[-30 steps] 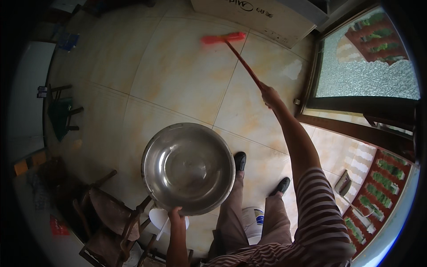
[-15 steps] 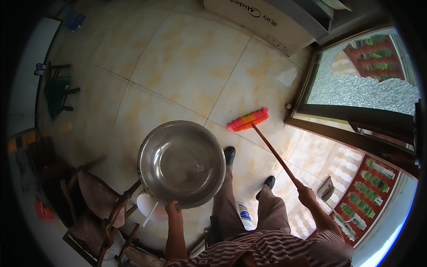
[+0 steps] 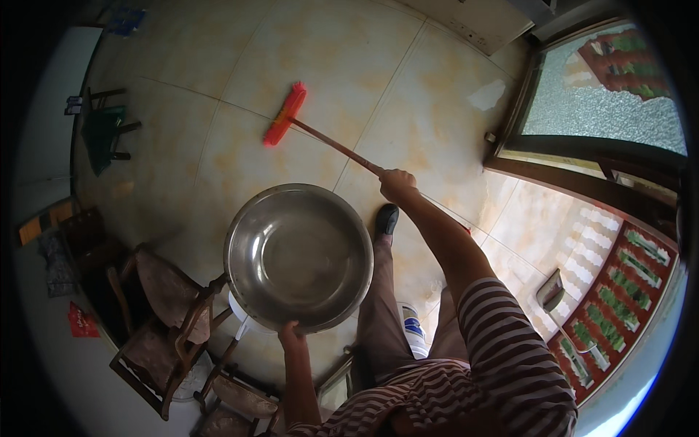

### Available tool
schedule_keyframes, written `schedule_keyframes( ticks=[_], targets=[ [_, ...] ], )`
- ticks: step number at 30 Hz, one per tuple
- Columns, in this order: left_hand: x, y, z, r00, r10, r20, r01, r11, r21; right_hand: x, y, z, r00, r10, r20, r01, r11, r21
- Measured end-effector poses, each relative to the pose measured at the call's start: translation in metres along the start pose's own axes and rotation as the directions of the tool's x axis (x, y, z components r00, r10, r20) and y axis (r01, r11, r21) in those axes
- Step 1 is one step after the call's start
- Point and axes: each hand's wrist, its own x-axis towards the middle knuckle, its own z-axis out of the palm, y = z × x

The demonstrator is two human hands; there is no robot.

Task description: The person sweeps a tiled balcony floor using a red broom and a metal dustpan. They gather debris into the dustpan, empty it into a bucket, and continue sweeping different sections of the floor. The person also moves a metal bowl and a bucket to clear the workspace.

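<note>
A wide steel basin (image 3: pixel 302 256) hangs in front of me at the left of my legs, with nothing visible inside. My left hand (image 3: pixel 293 336) grips its near rim, thumb over the edge. My right hand (image 3: pixel 398 186) is wrapped round the brown handle of a broom (image 3: pixel 331 143), arm stretched forward. Red bristles with a yellow middle form the broom head (image 3: pixel 285 114), which is on the tiled floor (image 3: pixel 328 58) beyond the basin.
Wooden chairs (image 3: pixel 171 291) crowd the lower left, beside a white dipper-like vessel (image 3: pixel 244 317) partly under the basin. A green stool (image 3: pixel 102 135) stands farther left. At right are a glass-paned door (image 3: pixel 604 87), a long-handled dustpan (image 3: pixel 551 290) and a red balustrade (image 3: pixel 619 313). A white bucket (image 3: pixel 413 331) stands between my legs.
My right hand has swung the broom forward and left, from beside the doorway to beyond the basin. The basin stays nearly in place in my left hand. My view has shifted slightly.
</note>
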Motion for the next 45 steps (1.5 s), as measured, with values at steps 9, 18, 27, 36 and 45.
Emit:
schedule_keyframes(
  ticks=[9, 18, 27, 36, 45],
  targets=[
    [-0.019, -0.085, -0.045, 0.994, 0.112, 0.012, -0.11, 0.991, -0.078, -0.32, 0.31, 0.04, 0.926, 0.353, 0.135, -0.347, 0.935, -0.071],
    [-0.122, -0.171, -0.036, 0.996, -0.032, -0.083, 0.023, 0.994, -0.107, -0.544, 0.437, 0.002, 0.9, 0.433, 0.05, -0.426, 0.897, -0.116],
    [-0.144, -0.225, -0.04, 0.994, -0.093, -0.052, 0.098, 0.99, 0.104, -0.484, 0.448, 0.051, 0.943, 0.323, 0.079, -0.315, 0.943, -0.104],
    [-0.176, -0.286, -0.002, 0.999, 0.043, -0.008, -0.039, 0.959, 0.279, -0.584, 0.6, 0.028, 0.882, 0.464, -0.08, -0.469, 0.852, -0.232],
    [-0.287, -0.434, 0.108, 0.994, 0.113, 0.008, -0.108, 0.928, 0.357, -0.741, 0.652, 0.114, 0.82, 0.57, 0.045, -0.571, 0.813, 0.112]
  ],
)
